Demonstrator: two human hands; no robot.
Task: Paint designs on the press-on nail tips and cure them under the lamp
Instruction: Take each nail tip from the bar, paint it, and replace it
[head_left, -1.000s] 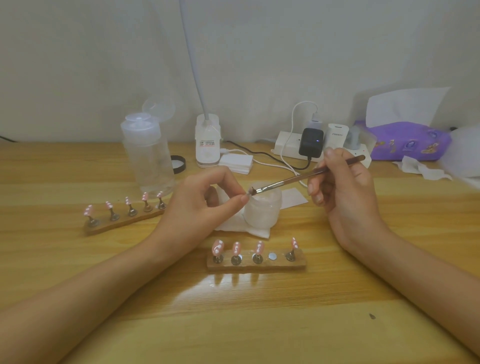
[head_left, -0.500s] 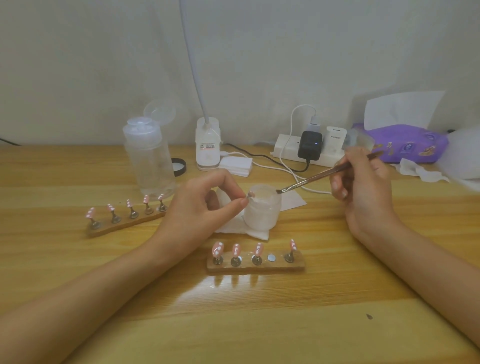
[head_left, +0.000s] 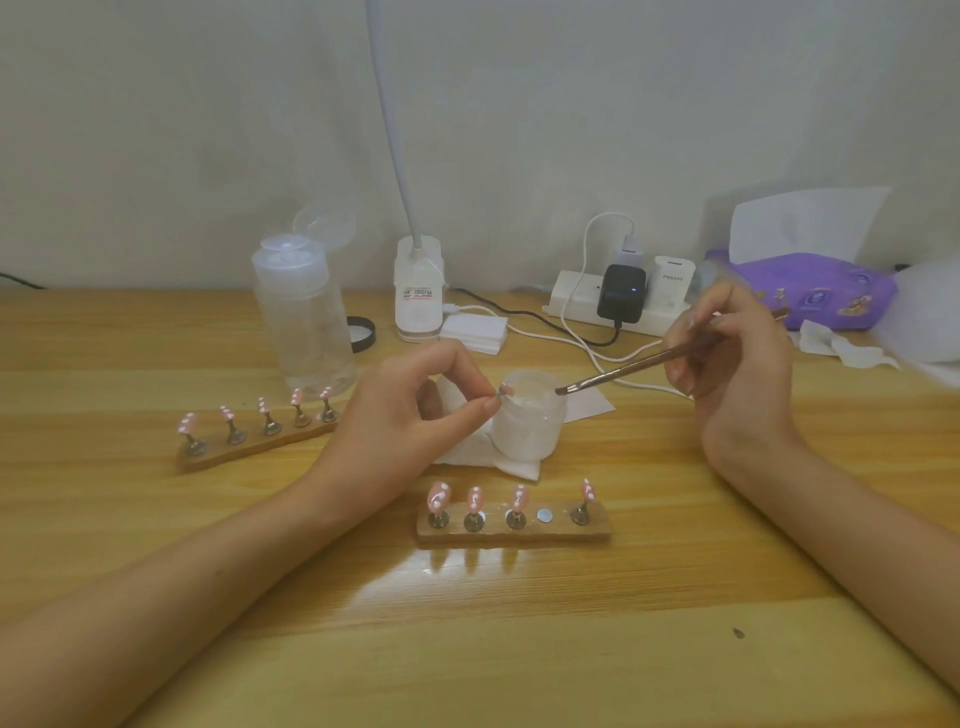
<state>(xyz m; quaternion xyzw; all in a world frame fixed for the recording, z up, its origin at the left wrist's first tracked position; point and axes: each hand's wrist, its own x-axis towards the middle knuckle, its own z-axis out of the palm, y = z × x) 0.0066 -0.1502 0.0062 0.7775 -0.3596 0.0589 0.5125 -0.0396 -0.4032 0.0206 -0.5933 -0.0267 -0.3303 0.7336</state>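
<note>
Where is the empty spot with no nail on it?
Look at the wooden table, then the short wooden strip nearest the person. Four pink nail tips stand on it, and between the third and fourth from the left lies a flat silver disc. Only it carries no stem and no nail.

- Left hand (head_left: 410, 410) pinches one nail tip (head_left: 505, 388) at the left rim of the jar (head_left: 527, 431).
- Right hand (head_left: 737, 364) grips brush (head_left: 639, 366); bristles at jar's right rim.
- Near holder (head_left: 514, 532): four pink tips, one slot bare.
- Far holder (head_left: 249, 449), left: five tips.
- Bottle (head_left: 306, 322), lamp base (head_left: 418, 296), power strip (head_left: 571, 306) along the wall.
</note>
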